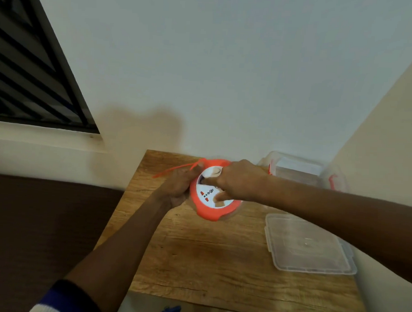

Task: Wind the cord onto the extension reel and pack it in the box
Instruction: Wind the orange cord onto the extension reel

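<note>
A round extension reel (209,210) with an orange rim and a white face sits tilted on the wooden table (208,250). My left hand (179,186) grips its left edge. An orange cord (173,169) runs out from the reel's top left, past my left fingers. My right hand (237,183) lies over the white face with a finger and the thumb pressed on it. The clear plastic box (299,169) with orange clips stands open at the table's far right corner.
The box's clear lid (307,245) lies flat on the table's right side, under my right forearm. Walls close in behind and to the right. A dark window is at the upper left, and a brown surface lies left of the table.
</note>
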A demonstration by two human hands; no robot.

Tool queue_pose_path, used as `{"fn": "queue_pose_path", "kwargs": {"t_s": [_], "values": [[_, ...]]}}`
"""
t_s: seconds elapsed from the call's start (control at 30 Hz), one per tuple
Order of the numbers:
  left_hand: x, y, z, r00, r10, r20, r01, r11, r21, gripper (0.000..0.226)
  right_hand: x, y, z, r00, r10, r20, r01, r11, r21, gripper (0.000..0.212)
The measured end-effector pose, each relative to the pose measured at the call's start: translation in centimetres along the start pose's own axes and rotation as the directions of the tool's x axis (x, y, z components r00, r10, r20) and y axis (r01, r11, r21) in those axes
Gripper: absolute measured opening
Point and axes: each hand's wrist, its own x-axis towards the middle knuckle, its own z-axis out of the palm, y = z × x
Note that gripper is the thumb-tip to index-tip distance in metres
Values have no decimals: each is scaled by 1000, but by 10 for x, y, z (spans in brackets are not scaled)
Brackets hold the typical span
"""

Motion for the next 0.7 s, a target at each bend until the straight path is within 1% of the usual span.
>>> {"fn": "queue_pose_path", "kwargs": {"t_s": [0.07, 0.1, 0.2, 0.27, 0.33, 0.4, 0.57, 0.63, 0.7], "values": [[0, 5, 6, 998, 53, -32, -51, 998, 44, 64, -1, 2, 3, 995, 59, -79, -58, 998, 20, 61], [2, 10, 9, 997, 67, -43, -64, 997, 52, 66, 0, 2, 4, 990, 58, -127, -59, 998, -4, 62], [5, 13, 8, 991, 98, -90, -93, 994, 56, 70, 2, 0, 16, 981, 80, -175, -78, 997, 17, 63], [4, 9, 7, 988, 110, -113, -104, 993, 61, 62, 4, 0, 23, 974, 101, -203, -98, 995, 24, 63], [4, 8, 8, 988, 104, -118, -99, 994, 53, 49, 4, -2, 25, 968, 134, -211, -123, 990, 62, 62], [5, 9, 7, 986, 108, -125, -100, 992, 73, 45, 6, -4, 27, 962, 160, -221, -141, 985, 98, 62], [5, 10, 9, 977, 147, -156, -125, 982, 143, 55, 8, -9, 30, 946, 231, -226, -194, 965, 174, 60], [7, 10, 9, 976, 149, -160, -121, 977, 175, 58, 8, -10, 32, 942, 242, -231, -194, 958, 211, 60], [8, 9, 9, 980, 119, -161, -87, 978, 188, 63, 7, -11, 32, 945, 226, -238, -195, 970, 147, 62]]}}
